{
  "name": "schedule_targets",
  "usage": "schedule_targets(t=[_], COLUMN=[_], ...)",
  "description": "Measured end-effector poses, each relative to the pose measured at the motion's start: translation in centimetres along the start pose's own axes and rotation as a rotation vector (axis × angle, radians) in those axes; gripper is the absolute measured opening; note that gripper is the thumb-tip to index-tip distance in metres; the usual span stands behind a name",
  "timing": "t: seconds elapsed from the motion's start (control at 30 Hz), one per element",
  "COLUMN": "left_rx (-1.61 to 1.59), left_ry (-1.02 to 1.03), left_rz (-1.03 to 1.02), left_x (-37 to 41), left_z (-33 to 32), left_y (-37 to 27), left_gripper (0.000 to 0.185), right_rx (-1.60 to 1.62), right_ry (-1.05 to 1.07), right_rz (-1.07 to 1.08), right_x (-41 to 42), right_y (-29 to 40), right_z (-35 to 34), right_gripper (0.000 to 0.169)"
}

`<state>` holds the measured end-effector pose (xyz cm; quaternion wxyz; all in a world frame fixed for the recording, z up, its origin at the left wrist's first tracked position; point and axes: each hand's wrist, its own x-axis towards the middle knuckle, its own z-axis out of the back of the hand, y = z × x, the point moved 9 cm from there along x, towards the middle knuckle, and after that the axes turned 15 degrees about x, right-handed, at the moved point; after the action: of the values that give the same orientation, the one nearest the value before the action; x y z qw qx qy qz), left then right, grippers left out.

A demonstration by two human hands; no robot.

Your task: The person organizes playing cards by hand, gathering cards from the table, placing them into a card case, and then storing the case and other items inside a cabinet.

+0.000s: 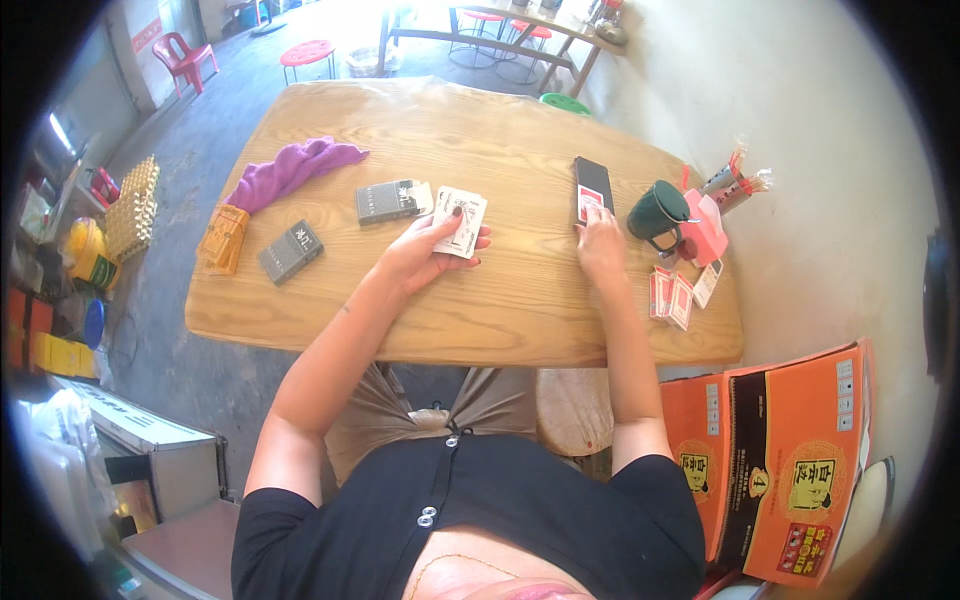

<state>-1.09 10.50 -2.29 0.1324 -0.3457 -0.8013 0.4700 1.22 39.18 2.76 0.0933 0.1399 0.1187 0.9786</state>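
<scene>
My left hand [420,259] holds a small stack of playing cards [463,217] face up, thumb across the top card, which is a joker. Just left of it lies an open dark grey card box [384,201] with its pale flap out. A second grey box [291,252] lies shut farther left. On the right, my right hand [602,240] has its fingers on a red-backed playing card [589,199]. That card is on a flat black rectangular object [595,172], perhaps a phone. The fingertips are partly hidden, so their grip is unclear.
A purple cloth [296,171] and an orange packet [223,238] lie at the wooden table's [480,315] left. At the right stand a dark green lidded mug [658,210], a pink tissue holder [705,225], card boxes [671,296] and skewer holders [731,187]. An orange carton [780,450] stands beside me.
</scene>
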Motion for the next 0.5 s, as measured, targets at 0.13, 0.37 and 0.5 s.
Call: schedule_targets(t=[0.13,0.37,0.5], left_rx=[0.025,-0.088,-0.115], left_ry=[0.020,0.081,0.031], left_rz=[-0.003,0.016,-0.027], left_x=[0.0,0.0,-0.1], left_z=[0.4,-0.3,-0.7], left_y=[0.3,0.0,-0.4], left_gripper=[0.044,0.050,0.048], right_rx=[0.022,0.187,0.277], right_ry=[-0.251,-0.337,-0.222], right_rz=[0.143,0.468,0.623], right_x=[-1.2,-6.9,-9.1], right_y=[2.8,18.3,22.9], right_z=[3.3,7.3,2.7], right_gripper=[0.018,0.019,0.020])
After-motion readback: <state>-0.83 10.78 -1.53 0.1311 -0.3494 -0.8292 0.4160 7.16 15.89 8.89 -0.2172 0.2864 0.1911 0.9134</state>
